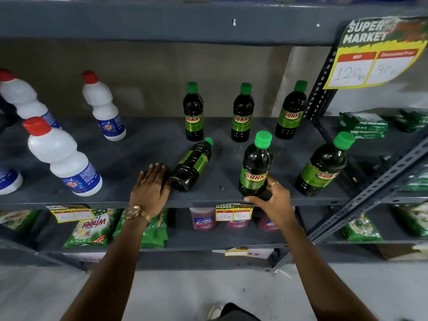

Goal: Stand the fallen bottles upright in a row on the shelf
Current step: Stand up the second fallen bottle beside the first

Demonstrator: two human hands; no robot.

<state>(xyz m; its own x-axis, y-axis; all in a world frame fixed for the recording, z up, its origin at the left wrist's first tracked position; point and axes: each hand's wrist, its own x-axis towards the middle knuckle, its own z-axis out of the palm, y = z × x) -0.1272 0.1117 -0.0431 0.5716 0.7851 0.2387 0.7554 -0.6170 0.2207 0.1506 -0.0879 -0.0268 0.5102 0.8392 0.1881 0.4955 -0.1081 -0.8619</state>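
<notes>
One dark bottle with a green cap and green label (192,165) lies on its side on the grey shelf (143,144), cap pointing to the back right. My left hand (151,184) lies flat, fingers apart, touching its base. My right hand (271,200) grips the lower part of an upright dark bottle (254,163) at the shelf's front edge. Another upright dark bottle (324,165) stands to its right. Three more stand in a back row: left (193,112), middle (242,113), right (291,111).
White bottles with red caps (62,156) stand on the left of the shelf, one further back (103,106). A slotted upright post (322,89) with a price sign (375,52) bounds the right. Green packets (92,228) and pink bottles (202,218) fill the shelf below.
</notes>
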